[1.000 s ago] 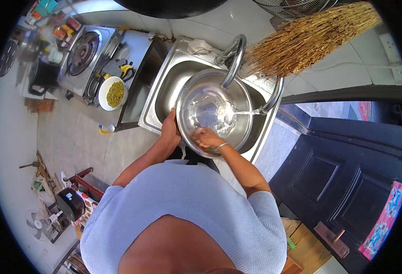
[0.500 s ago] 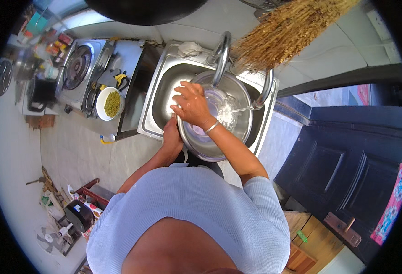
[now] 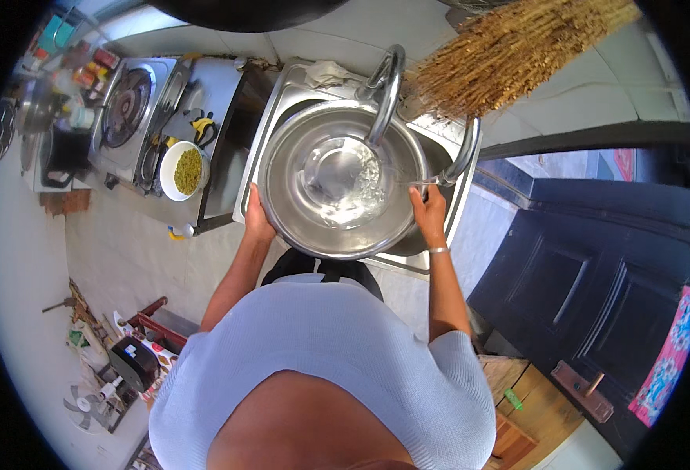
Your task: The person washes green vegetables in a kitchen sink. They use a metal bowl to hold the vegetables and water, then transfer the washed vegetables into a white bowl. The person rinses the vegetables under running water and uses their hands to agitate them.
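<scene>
A large round metal basin [image 3: 288, 196] with clear water in its bottom is held over the steel sink [image 3: 244, 190]. My left hand [image 3: 258, 216] grips its left rim, and my right hand [image 3: 429, 211] grips the right rim, thumb on top. Some fingers of both hands are hidden beneath the basin. One curved tap [image 3: 392, 94] arches over the basin's far right side. From a second tap [image 3: 464, 153], close to my right hand, a thin stream seems to run into the basin. The water ripples on its right side.
A white bowl of green beans or grains [image 3: 186, 172] sits on the counter at left, beside a gas stove [image 3: 132, 110]. A straw broom [image 3: 517, 59] hangs in from the far right. A dark door [image 3: 580, 274] stands at right, and a crumpled cloth [image 3: 325, 74] lies behind the sink.
My right hand has gone from over the basin's left side to its right rim. The basin has shifted left and been raised, and my left hand has moved left with its rim.
</scene>
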Available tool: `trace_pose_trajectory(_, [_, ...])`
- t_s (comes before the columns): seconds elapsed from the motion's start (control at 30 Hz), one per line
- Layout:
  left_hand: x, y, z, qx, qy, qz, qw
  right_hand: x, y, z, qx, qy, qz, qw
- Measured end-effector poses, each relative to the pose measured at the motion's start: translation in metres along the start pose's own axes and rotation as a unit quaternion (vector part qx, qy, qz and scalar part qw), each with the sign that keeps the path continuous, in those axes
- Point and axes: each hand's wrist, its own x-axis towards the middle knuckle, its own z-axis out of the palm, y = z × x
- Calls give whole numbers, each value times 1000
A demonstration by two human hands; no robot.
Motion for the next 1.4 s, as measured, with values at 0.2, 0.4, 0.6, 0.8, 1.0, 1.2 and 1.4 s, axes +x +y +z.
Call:
trace_pose_trajectory(0.2, [64, -36, -10, -1, -22, -100, 995, 6, -37, -24, 54, 109, 5, 993])
trace_pose_trajectory(0.4, [27, -63, 7, 57, 63, -159, 984, -3, -32, -79, -10, 63, 98, 993])
trace_pose_trajectory(0.6, [-21, 21, 65, 158, -41, -134, 977, -33, 73, -19, 173, -36, 317, 932])
trace_pose_trajectory(0.8, [-80, 40, 135, 196, -214, -72, 954, -43, 85, 82, 166, -158, 318, 920])
trace_pose_trajectory(1.0, [-103, 45, 199, 241, -266, -63, 931, -45, 81, 168, 358, -329, 285, 826])
trace_pose_trajectory(1.2, [-122, 64, 205, 230, -265, -12, 936, -32, 29, 177, 366, -418, 179, 812])
trace_pose_trajectory(1.4, [-119, 83, 129, 176, -151, 39, 972, -6, 41, 123, 239, -259, 240, 905])
